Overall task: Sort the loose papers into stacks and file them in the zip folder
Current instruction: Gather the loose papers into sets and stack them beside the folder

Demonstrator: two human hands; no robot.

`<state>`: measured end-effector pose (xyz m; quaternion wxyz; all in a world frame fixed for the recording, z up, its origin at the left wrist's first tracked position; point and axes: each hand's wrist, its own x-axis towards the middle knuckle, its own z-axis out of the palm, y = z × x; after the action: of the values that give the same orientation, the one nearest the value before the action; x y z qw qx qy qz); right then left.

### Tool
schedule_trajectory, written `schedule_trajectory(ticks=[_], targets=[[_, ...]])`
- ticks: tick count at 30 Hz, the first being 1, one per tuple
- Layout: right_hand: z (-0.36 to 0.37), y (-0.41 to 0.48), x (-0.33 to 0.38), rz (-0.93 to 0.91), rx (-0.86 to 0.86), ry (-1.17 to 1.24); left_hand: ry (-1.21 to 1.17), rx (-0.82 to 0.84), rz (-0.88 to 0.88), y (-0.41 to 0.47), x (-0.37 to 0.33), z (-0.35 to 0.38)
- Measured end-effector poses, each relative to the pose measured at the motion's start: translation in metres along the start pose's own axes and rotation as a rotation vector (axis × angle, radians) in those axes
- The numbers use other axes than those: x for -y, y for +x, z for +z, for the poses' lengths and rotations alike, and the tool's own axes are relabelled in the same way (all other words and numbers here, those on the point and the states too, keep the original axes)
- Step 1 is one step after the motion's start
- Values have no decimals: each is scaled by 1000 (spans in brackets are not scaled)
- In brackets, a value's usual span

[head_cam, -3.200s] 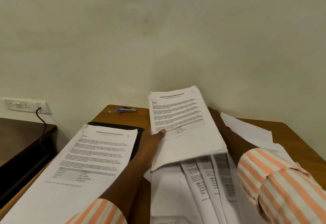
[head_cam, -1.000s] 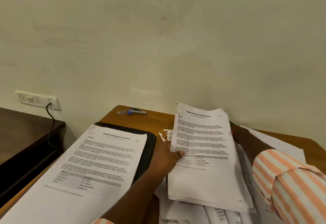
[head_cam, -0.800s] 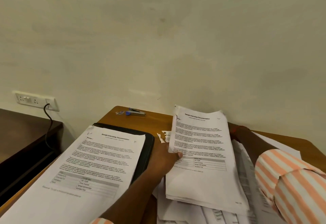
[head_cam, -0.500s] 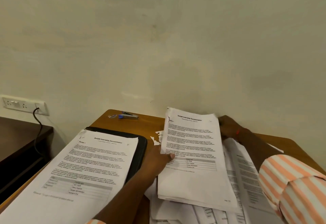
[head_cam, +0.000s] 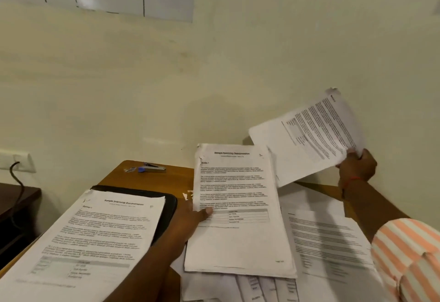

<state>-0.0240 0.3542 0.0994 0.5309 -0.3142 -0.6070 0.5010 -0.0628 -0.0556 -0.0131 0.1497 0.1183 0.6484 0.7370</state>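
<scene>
My left hand [head_cam: 190,218] grips the left edge of a thick stack of printed papers [head_cam: 240,242], thumb on top, held over the loose pile. My right hand [head_cam: 357,166] pinches a few printed sheets [head_cam: 307,140] by one edge and holds them up in the air at the right, tilted toward the wall. Loose papers [head_cam: 328,242] lie spread on the right half of the desk. At the left, a sorted stack [head_cam: 90,242] lies on top of the black zip folder [head_cam: 166,206], which shows only at its far and right edges.
The wooden desk [head_cam: 147,178] stands against a cream wall. A small stapler [head_cam: 152,168] lies near the far edge. Torn paper scraps [head_cam: 188,194] lie beside the folder. A darker table [head_cam: 14,197] and a wall socket with a cable [head_cam: 16,161] are at the left.
My right hand has lifted a few sheets from behind the held stack, up and to the right. My left hand keeps its grip on the thick stack.
</scene>
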Motion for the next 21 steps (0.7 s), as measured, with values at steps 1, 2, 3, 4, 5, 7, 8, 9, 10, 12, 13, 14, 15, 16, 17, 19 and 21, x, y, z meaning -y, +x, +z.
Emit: schedule_trajectory(ticks=[1, 2, 3, 4, 5, 7, 8, 9, 10, 12, 13, 14, 15, 16, 17, 19, 21], targets=[[-11, 2, -3, 1, 12, -7, -21, 10, 8, 0, -1, -1], [-20, 1, -7, 10, 33, -12, -36, 12, 22, -1, -3, -2], [-31, -2, -10, 17, 58, -17, -51, 17, 28, -2, -6, -2], [-40, -8, -12, 28, 90, -23, -65, 16, 24, -4, -10, -2], [-45, -16, -18, 50, 127, -21, -74, 13, 24, -4, -12, -3], [-55, -35, -30, 114, 216, 15, -79, -12, 39, -6, -19, -4], [-60, -47, -35, 152, 271, 14, -91, -23, 47, -8, -24, -3], [-64, -59, -40, 181, 337, -16, -94, -32, 50, -9, -25, -4], [-67, -72, -45, 200, 408, -69, -73, -28, 48, -9, -26, -4], [-69, -96, -50, 211, 567, -135, -19, 12, 61, -13, -27, 0], [-68, -109, -50, 223, 641, -121, 4, 53, 61, -14, -25, 2], [-65, -121, -50, 255, 704, -74, 28, 98, 50, -14, -23, 4], [-63, -135, -48, 295, 751, -25, 50, 141, 33, -15, -19, 7], [-60, -147, -45, 320, 779, 17, 74, 174, 16, -18, -19, 11], [-57, -158, -42, 334, 788, 47, 106, 200, 9, -19, -17, 14], [-51, -175, -37, 377, 780, 116, 182, 207, 13, -19, -13, 19], [-48, -183, -34, 449, 716, 176, 229, 160, 46, -18, -10, 20]])
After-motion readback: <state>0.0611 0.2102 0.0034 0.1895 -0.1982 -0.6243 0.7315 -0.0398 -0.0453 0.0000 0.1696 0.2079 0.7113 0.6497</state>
